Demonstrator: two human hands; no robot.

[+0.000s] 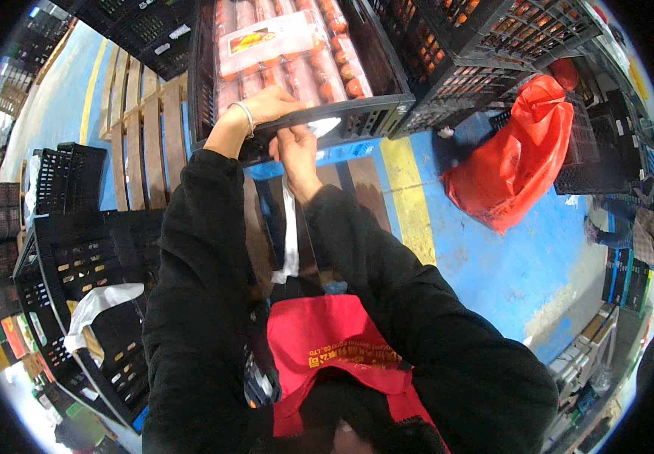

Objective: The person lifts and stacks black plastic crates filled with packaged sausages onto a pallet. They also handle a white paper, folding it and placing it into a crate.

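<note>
A black plastic crate (381,108) stands before me, holding clear packs of red-orange round produce (327,74), with a printed white label (273,42) on top. My left hand (270,106), a pale bangle at its wrist, reaches over the near rim, fingers inside beside the packs. Just outside that rim, my right hand (297,148) has its fingers bent at the crate's front wall, next to a piece of white material (325,126). Whether either hand grips anything is not plain. A white strip (290,238) hangs below my right hand.
Stacked black crates (452,68) stand at the right, near a red plastic sack (511,162) on the blue floor. Wooden pallets (148,130) lie at the left. More black crates (94,267) are at lower left. A person's legs (611,221) show at the far right.
</note>
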